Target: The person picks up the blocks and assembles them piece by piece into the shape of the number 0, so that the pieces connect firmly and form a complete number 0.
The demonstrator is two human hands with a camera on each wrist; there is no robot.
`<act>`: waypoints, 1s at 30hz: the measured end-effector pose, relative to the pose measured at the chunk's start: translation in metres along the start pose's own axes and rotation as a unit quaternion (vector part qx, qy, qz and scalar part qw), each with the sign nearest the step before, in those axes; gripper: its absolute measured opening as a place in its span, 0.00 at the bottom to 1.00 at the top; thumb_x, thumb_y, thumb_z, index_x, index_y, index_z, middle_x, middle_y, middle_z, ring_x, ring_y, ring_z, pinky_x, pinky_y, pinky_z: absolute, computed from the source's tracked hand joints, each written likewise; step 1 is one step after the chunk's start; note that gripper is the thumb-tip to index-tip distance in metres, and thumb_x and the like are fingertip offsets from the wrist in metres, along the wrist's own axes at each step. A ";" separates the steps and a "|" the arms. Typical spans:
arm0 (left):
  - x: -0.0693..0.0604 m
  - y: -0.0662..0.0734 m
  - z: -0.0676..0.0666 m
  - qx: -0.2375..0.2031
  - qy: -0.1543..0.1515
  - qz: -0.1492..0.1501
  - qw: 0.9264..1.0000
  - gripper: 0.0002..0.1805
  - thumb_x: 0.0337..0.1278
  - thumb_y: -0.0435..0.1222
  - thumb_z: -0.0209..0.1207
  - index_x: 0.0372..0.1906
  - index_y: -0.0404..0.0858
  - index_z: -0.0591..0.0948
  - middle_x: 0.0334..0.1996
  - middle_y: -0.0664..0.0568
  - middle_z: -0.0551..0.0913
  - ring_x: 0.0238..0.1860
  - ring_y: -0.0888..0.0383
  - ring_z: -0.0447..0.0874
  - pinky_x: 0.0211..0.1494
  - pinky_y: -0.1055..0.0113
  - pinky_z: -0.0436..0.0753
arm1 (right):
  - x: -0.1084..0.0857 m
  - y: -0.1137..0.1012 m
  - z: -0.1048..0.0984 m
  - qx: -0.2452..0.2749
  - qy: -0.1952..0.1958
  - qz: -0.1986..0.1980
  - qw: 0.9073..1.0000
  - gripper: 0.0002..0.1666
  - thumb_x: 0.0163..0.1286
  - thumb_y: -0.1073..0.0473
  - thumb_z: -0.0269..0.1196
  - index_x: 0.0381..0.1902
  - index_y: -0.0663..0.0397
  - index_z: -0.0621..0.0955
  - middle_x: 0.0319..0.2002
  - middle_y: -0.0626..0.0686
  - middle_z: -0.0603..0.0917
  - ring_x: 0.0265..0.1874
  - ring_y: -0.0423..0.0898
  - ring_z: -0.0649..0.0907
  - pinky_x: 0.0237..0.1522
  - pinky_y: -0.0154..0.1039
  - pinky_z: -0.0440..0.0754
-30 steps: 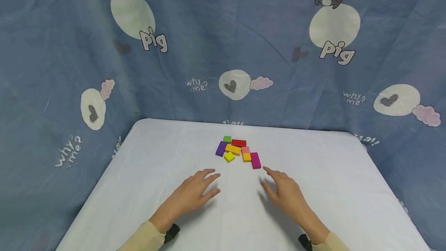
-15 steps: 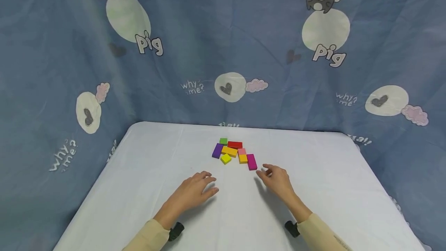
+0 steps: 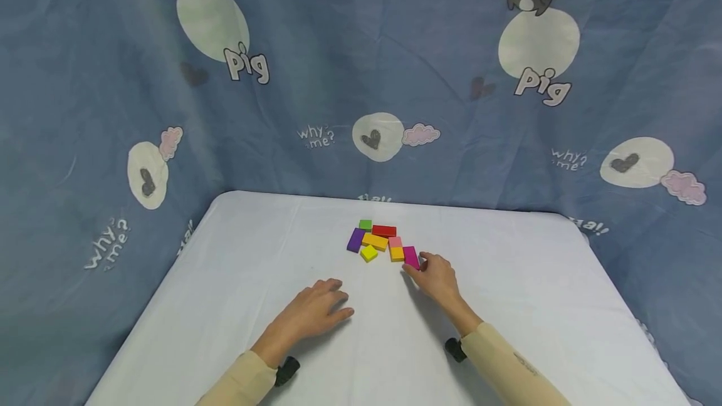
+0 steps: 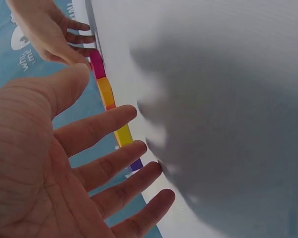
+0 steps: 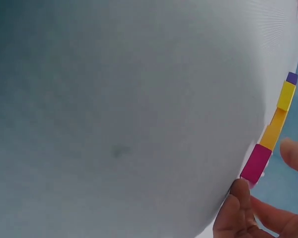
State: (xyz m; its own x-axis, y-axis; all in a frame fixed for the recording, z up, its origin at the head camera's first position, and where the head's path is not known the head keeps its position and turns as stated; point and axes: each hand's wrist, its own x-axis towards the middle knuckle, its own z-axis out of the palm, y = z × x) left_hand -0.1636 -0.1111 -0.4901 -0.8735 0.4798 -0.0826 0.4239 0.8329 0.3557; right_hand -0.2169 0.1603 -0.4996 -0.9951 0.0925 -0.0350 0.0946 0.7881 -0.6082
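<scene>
A magenta block [image 3: 411,257] lies at the right front of a cluster of coloured blocks on the white table. My right hand [image 3: 437,277] is at it, fingertips beside its right side. The thumb [image 5: 294,154] appears apart from the block in the right wrist view; whether the fingertips touch it I cannot tell. My left hand [image 3: 310,312] hovers over the table with fingers spread, holding nothing, left of and nearer than the cluster. Around the magenta block lie an orange block [image 3: 397,254], a pink block [image 3: 395,242] and a yellow block [image 3: 369,254].
Farther back in the cluster are a red block [image 3: 384,231], a green block [image 3: 365,225], a purple block [image 3: 356,240] and a yellow-orange block [image 3: 375,242]. The white table [image 3: 507,306] ends at a blue patterned curtain [image 3: 440,80] behind and on the sides.
My right hand has moved forward and left to the magenta block, with thumb and fingers drawn closer together. My left hand has barely moved, and the blocks lie as before.
</scene>
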 end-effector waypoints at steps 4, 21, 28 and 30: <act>0.002 0.000 0.002 0.010 0.015 0.010 1.000 0.23 0.64 0.52 0.58 0.52 0.39 0.84 0.59 0.42 0.76 0.59 0.44 0.73 0.57 0.46 0.74 | 0.002 -0.001 0.000 -0.002 0.004 0.003 1.000 0.36 0.60 0.49 0.70 0.60 0.66 0.76 0.35 0.55 0.81 0.34 0.49 0.77 0.34 0.42 0.80; 0.008 0.001 0.006 0.032 0.047 0.016 0.998 0.19 0.59 0.50 0.64 0.48 0.42 0.85 0.51 0.46 0.78 0.51 0.48 0.75 0.49 0.50 0.78 | 0.000 0.000 -0.003 0.033 0.000 0.020 0.999 0.24 0.61 0.57 0.69 0.52 0.65 0.82 0.37 0.57 0.83 0.32 0.49 0.79 0.31 0.38 0.81; 0.019 0.000 0.004 0.041 0.049 -0.004 0.998 0.21 0.60 0.50 0.64 0.52 0.43 0.84 0.53 0.47 0.78 0.51 0.50 0.76 0.49 0.52 0.80 | -0.002 0.004 -0.005 0.054 0.005 0.021 0.998 0.23 0.61 0.58 0.69 0.52 0.66 0.82 0.35 0.56 0.83 0.32 0.49 0.78 0.33 0.38 0.81; 0.022 0.000 0.003 0.036 0.053 -0.013 0.998 0.22 0.61 0.50 0.63 0.54 0.42 0.83 0.54 0.47 0.77 0.52 0.50 0.76 0.50 0.52 0.80 | -0.004 0.005 -0.005 0.054 0.007 0.011 0.998 0.23 0.61 0.58 0.69 0.51 0.66 0.82 0.35 0.56 0.83 0.32 0.49 0.78 0.34 0.39 0.80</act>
State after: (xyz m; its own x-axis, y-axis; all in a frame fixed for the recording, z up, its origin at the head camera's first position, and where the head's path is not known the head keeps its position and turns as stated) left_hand -0.1823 -0.0996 -0.4950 -0.9030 0.4295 0.0093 0.4138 0.8639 0.2872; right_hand -0.2120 0.1671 -0.4981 -0.9922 0.1189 -0.0382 0.1123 0.7159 -0.6891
